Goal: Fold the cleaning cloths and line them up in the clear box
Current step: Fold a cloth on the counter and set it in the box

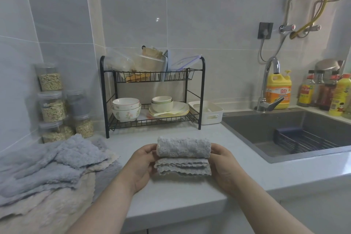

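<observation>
A grey fluffy cleaning cloth [183,156], folded into a thick bundle with scalloped edges facing me, is held just above the countertop [190,192]. My left hand [141,165] grips its left end and my right hand [224,165] grips its right end, fingers curled round the sides. A heap of unfolded grey-blue and beige cloths [51,173] lies on the counter to the left. A white open box [208,112] stands beside the dish rack; no clear box is plainly seen on the counter.
A black two-tier dish rack [152,97] with bowls and plates stands behind the cloth. Stacked clear jars [53,100] sit at the back left. At right are a dark sink [284,135], a tap [267,85] and several bottles [322,93].
</observation>
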A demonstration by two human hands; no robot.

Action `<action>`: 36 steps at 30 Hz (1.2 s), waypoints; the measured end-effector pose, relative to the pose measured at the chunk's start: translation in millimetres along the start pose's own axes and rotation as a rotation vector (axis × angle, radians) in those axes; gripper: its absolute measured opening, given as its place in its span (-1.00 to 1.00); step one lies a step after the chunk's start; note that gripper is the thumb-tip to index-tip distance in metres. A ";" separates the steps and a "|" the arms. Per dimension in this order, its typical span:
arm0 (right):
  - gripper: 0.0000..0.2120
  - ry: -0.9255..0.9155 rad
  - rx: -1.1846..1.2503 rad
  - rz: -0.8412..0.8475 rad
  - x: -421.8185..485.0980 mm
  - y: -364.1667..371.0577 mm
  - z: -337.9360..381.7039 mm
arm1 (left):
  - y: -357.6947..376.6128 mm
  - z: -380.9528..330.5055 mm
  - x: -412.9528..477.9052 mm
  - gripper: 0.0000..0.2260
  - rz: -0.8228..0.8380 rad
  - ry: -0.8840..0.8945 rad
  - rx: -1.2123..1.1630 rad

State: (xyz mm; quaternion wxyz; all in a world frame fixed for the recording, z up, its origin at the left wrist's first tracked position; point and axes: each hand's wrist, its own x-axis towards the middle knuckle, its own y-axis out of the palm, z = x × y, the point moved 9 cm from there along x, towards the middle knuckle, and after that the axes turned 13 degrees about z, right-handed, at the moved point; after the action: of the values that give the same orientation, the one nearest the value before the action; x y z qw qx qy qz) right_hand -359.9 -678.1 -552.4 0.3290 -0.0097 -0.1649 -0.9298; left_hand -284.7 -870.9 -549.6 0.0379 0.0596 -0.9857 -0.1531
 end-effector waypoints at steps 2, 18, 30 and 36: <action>-0.68 0.013 -0.004 -0.027 2.4 -1.7 -2.8 | -0.9 0.6 -0.5 -0.78 -0.013 -0.009 0.006; -0.70 0.020 -0.267 -0.015 1.6 -1.2 0.5 | -2.9 6.4 1.6 -0.72 0.031 -0.021 0.037; -0.69 -0.019 -0.710 0.040 -3.4 18.2 10.1 | 5.9 -2.2 -3.6 -0.59 -0.004 0.036 0.431; -0.66 -0.019 -0.771 -0.019 -6.6 13.6 14.4 | 19.2 -7.1 -10.9 -0.63 0.043 0.046 0.714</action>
State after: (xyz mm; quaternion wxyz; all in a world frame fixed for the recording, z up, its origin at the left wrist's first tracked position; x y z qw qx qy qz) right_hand -347.7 -679.5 -535.6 0.2908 -0.1399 0.1939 -0.9264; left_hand -275.3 -853.5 -537.7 0.0401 0.0515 -0.9770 0.2032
